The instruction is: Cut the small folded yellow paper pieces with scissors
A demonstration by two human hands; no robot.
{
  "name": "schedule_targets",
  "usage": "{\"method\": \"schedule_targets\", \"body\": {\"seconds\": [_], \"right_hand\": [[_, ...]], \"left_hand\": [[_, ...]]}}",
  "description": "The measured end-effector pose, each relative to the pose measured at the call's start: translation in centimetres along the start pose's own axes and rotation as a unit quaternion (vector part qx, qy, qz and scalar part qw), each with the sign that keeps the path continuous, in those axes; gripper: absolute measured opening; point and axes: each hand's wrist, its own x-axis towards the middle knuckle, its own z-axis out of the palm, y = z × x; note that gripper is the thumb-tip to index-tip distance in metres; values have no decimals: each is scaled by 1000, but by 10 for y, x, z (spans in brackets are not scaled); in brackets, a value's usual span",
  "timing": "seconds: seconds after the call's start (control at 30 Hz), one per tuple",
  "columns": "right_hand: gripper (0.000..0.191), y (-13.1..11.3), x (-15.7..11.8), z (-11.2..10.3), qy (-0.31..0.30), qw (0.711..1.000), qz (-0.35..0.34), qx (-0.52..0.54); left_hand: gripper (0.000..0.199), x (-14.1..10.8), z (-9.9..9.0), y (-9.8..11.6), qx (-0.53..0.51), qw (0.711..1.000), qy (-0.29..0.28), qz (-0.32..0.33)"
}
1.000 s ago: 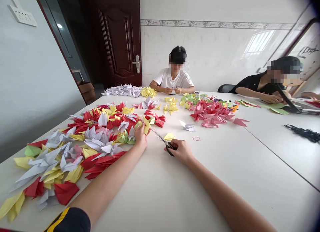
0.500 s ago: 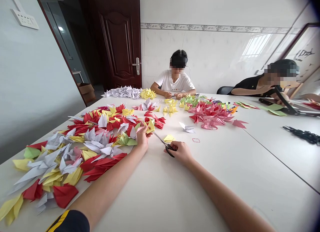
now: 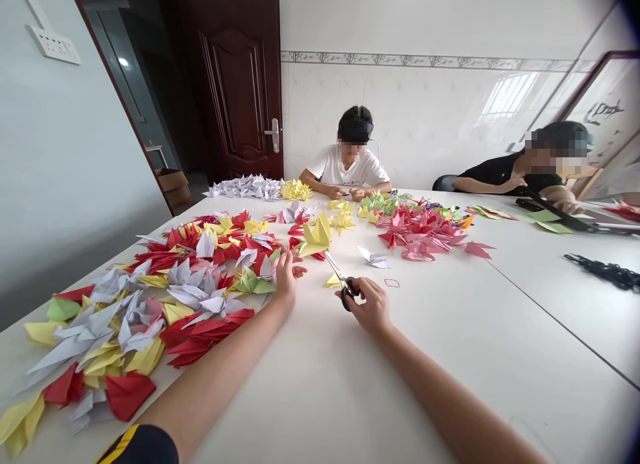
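Note:
My right hand [image 3: 371,304] grips black-handled scissors [image 3: 341,277] above the white table, their blades a little apart and pointing up and left. My left hand [image 3: 289,274] has its fingers apart at the right edge of a large heap of folded paper cranes [image 3: 205,287] in red, white, yellow and green. Just beyond its fingertips is a yellow paper crane [image 3: 316,236] with its wings raised; no grip on it shows. A small yellow folded piece [image 3: 333,281] lies beside the scissors, partly behind them.
A white crane [image 3: 373,257] lies right of centre, before a pink and red crane pile [image 3: 425,234]. White cranes [image 3: 245,187] and yellow ones [image 3: 297,189] are heaped at the far edge. Two people sit opposite, one at a paper cutter [image 3: 565,214]. Black cords [image 3: 603,272] lie at right.
The yellow crane has left my left hand's fingers and is now beyond them, to the right. The scissors have drawn back from it, and my right hand has shifted slightly right.

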Motion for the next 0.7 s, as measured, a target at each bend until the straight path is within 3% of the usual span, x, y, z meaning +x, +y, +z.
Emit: {"method": "schedule_targets", "body": {"seconds": [0.1, 0.17, 0.23, 0.33, 0.4, 0.5, 0.57, 0.7], "right_hand": [[32, -4, -5, -5, 36, 997, -71, 2], [34, -5, -8, -6, 48, 996, -73, 12], [38, -4, -6, -5, 67, 997, -38, 26], [43, 5, 5, -5, 82, 990, 99, 50], [50, 14, 13, -6, 21, 972, 216, 89], [54, 25, 19, -9, -49, 945, 297, 127], [55, 26, 17, -8, -66, 944, 299, 125], [54, 18, 10, -2, -63, 967, 236, 77]], "left_hand": [[38, 1, -1, -2, 21, 1000, -11, 7], [36, 0, -1, -2, 31, 999, -17, 7], [36, 0, -1, -1, 37, 999, -20, 4], [40, -1, 0, 0, 47, 999, -26, -1], [43, -1, 1, 1, 51, 998, -31, -2], [45, -1, 2, 1, 54, 998, -38, -1], [41, -1, 2, 0, 68, 996, -51, 3], [21, -3, 2, -4, 167, 980, -103, 34]]}}
